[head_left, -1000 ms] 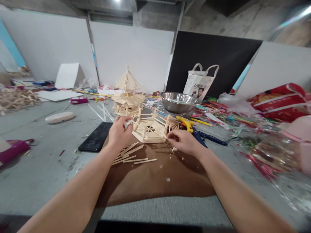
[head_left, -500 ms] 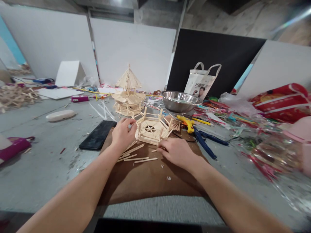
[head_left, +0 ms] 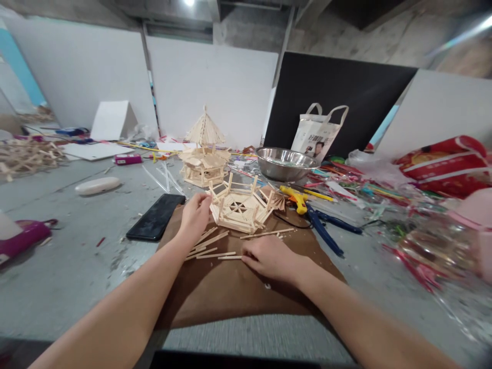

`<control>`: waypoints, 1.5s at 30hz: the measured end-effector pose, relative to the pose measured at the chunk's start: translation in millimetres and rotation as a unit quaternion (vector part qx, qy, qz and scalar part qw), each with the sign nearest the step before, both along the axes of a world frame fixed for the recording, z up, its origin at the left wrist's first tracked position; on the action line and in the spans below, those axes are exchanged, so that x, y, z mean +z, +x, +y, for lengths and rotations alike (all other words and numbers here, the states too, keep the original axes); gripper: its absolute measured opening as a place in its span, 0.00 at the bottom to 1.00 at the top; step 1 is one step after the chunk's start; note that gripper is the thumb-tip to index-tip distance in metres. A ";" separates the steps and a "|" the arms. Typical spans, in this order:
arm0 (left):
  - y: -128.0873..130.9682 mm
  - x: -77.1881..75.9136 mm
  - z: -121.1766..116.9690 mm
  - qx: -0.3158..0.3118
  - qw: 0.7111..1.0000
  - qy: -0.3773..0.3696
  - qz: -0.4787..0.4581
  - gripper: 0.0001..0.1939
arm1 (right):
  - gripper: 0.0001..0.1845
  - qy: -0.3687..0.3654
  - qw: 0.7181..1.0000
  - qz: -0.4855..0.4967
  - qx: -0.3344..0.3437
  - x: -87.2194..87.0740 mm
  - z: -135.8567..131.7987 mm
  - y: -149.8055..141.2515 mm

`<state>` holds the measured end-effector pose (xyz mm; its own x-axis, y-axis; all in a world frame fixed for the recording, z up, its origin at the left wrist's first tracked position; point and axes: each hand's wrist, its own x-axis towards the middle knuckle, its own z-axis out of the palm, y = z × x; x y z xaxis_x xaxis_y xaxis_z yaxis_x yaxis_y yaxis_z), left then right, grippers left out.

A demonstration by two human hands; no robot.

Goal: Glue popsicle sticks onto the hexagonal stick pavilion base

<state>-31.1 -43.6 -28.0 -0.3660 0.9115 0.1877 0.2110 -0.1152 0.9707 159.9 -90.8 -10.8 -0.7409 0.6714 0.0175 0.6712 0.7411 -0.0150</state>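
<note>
A hexagonal base built of pale wooden sticks (head_left: 238, 215), with short upright posts round its rim, rests on a brown sheet (head_left: 246, 297). My left hand (head_left: 195, 212) is closed at its left side, fingertips against the edge. In front of the model, my right hand (head_left: 267, 256) is low over the sheet, its fingers pinched at the right end of a loose wooden stick (head_left: 229, 258). Several more loose sticks (head_left: 207, 240) lie between my hands. One longer stick (head_left: 265, 234) lies just in front of the base.
Behind stands a stick pagoda (head_left: 204, 154) with a pointed roof. A phone (head_left: 156, 217) lies left; a yellow glue gun (head_left: 295, 199) and blue-handled pliers (head_left: 325, 228) lie right. Farther off are a steel bowl (head_left: 286, 164), a tote bag (head_left: 313, 136) and scattered scraps.
My right hand has moved from the base's front edge down toward me, onto a loose stick. A longer stick now lies in front of the base. My left hand stays beside the model.
</note>
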 end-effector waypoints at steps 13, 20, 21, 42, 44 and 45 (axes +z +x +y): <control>10.7 -1.3 -7.1 -0.211 0.959 -0.140 -0.131 0.09 | 0.11 0.090 0.970 0.215 -0.070 8.0 15.3 21.4; 11.3 -1.2 -8.3 -0.212 0.961 -0.135 -0.117 0.11 | 0.12 0.218 0.951 0.206 -0.079 5.3 21.3 21.2; 11.3 -0.9 -8.5 -0.212 0.961 -0.133 -0.117 0.11 | 0.12 0.242 0.944 0.209 -0.078 5.4 22.6 20.1; 20.3 2.0 -14.2 -0.263 0.948 -0.107 -0.142 0.16 | 0.10 0.295 0.933 0.200 -0.053 -2.4 42.8 11.3; 20.3 0.6 -13.4 -0.262 0.946 -0.110 -0.155 0.17 | 0.10 0.286 0.937 0.196 -0.046 -2.2 42.5 11.9; 20.2 0.0 -13.0 -0.261 0.945 -0.111 -0.163 0.17 | 0.10 0.280 0.939 0.193 -0.044 -2.2 42.3 12.1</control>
